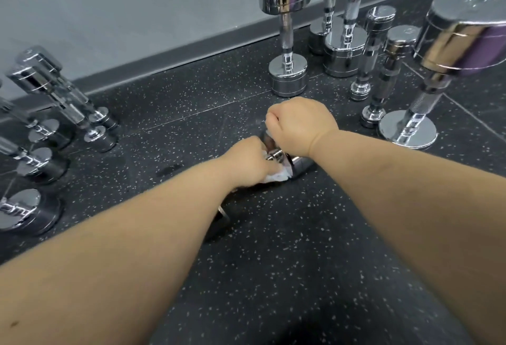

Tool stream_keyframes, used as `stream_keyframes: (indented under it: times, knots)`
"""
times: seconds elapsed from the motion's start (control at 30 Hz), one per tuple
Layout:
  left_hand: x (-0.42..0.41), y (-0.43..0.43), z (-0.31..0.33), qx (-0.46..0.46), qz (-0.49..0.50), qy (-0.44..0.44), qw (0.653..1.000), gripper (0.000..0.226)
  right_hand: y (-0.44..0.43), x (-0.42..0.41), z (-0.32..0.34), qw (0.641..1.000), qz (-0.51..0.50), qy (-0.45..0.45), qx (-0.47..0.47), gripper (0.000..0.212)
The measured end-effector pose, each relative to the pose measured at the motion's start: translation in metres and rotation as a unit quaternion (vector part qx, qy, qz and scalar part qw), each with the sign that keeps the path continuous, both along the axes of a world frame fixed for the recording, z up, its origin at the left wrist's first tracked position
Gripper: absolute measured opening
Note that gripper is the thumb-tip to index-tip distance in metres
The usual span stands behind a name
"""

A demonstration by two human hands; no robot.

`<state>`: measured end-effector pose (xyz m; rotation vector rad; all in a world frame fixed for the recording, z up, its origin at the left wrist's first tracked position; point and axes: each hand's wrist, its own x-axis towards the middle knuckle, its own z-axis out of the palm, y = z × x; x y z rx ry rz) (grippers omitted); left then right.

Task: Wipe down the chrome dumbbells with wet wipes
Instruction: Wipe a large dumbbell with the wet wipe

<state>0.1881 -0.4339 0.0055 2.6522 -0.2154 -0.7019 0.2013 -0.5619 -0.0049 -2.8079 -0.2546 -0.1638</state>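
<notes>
A small chrome dumbbell point(299, 165) lies on the dark speckled floor in the middle of the head view, mostly hidden by my hands. My left hand point(247, 160) holds a crumpled white wet wipe point(275, 176) against the handle and inner end of the dumbbell. My right hand point(299, 123) is curled into a fist over the far end of the same dumbbell, and a bit of white shows under its fingers. A second chrome edge point(224, 214) shows from under my left forearm.
Several chrome dumbbells stand upright at the back right, among them a tall one point(286, 30) and a big one point(449, 65). More dumbbells point(54, 98) stand at the left. A grey wall with a dark baseboard point(175, 52) runs behind.
</notes>
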Motion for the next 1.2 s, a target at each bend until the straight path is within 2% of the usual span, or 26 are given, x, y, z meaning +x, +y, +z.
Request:
stream_keyframes:
  times: [0.1,0.2,0.33,0.47,0.57,0.7,0.77,0.83,0.9,0.97,1.07,1.13,1.2]
  knots:
    - [0.002,0.018,0.015,0.046,-0.06,0.051,0.996,0.023,0.002,0.004,0.004,1.0,-0.002,0.012,-0.001,0.031]
    - [0.002,0.034,0.023,0.119,-0.13,0.029,0.984,0.029,0.005,0.006,0.005,1.0,-0.004,0.013,-0.004,0.03]
    - [0.008,0.029,0.019,0.028,-0.048,-0.036,0.998,0.016,0.005,0.005,0.007,1.0,-0.006,0.013,-0.008,0.029]
    - [0.006,0.002,0.001,0.047,-0.028,-0.056,0.997,0.029,0.004,0.005,0.004,1.0,-0.006,0.011,-0.002,0.03]
    - [-0.004,0.006,-0.001,0.127,-0.105,-0.077,0.983,0.027,0.002,0.004,0.003,1.0,-0.005,0.004,0.004,0.031]
    - [-0.024,0.025,0.008,0.241,-0.115,-0.064,0.962,0.029,0.002,0.005,0.001,1.0,-0.002,-0.007,0.006,0.031]
    - [-0.024,0.017,0.009,0.181,-0.078,-0.013,0.98,0.028,0.003,0.006,0.001,1.0,-0.004,-0.002,0.009,0.031]
    - [-0.013,0.001,0.007,0.065,-0.024,0.043,0.997,0.024,0.004,0.006,0.002,1.0,-0.005,-0.001,0.013,0.03]
    - [-0.001,-0.008,0.01,-0.014,0.023,0.053,0.998,0.026,0.004,0.008,0.002,1.0,-0.003,-0.001,0.019,0.03]
    - [0.002,0.002,0.012,0.01,-0.036,0.032,0.999,0.034,0.002,0.009,0.001,1.0,0.0,0.005,0.028,0.031]
    - [0.003,0.029,0.016,0.111,-0.158,0.005,0.981,0.031,0.0,0.01,0.002,0.999,-0.001,0.002,0.039,0.032]
    - [0.008,0.041,0.022,0.168,-0.186,0.003,0.968,0.03,0.0,0.011,0.002,0.999,-0.001,0.001,0.036,0.033]
    - [0.012,0.04,0.027,0.143,-0.153,0.004,0.978,0.025,0.002,0.013,0.003,1.0,-0.003,0.004,0.031,0.034]
